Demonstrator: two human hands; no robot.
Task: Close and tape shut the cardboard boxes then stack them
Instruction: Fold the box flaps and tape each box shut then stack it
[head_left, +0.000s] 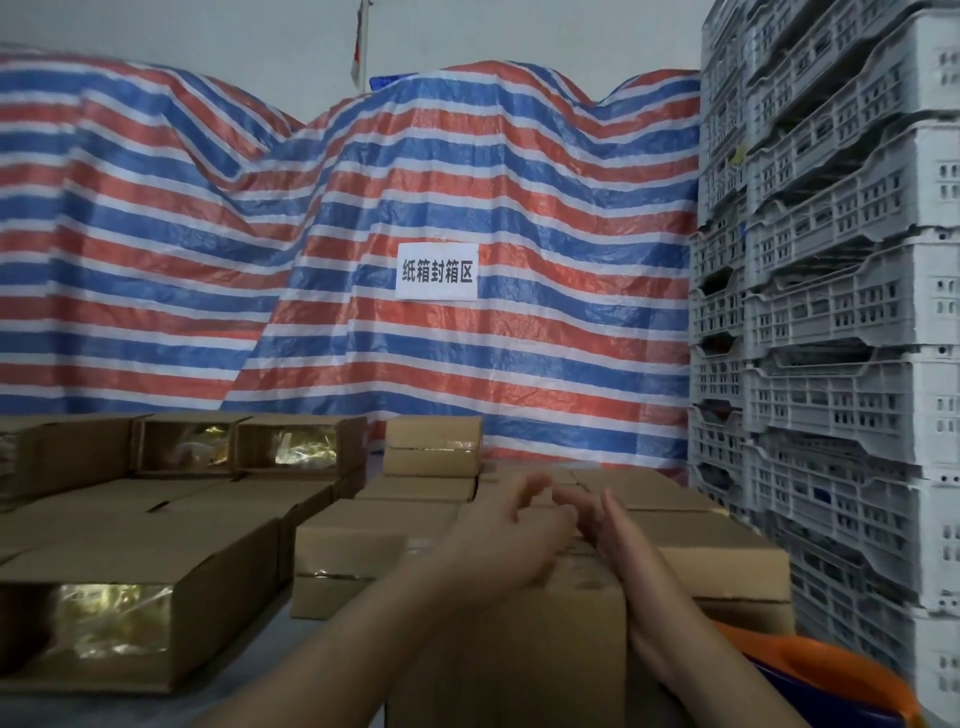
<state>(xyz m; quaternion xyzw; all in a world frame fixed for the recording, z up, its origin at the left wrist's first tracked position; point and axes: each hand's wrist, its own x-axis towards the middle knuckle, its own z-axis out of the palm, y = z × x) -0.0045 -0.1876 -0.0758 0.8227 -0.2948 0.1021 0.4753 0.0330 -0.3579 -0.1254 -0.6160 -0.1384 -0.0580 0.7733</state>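
Box (519, 639) under both wrists, left hand (519, 535) and right hand (618, 530) extended above it

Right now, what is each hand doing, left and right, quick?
Left hand: open, fingers relaxed, resting on top of the nearest brown cardboard box, holding nothing.
Right hand: open, fingers straight, edge-on against the same box, holding nothing.
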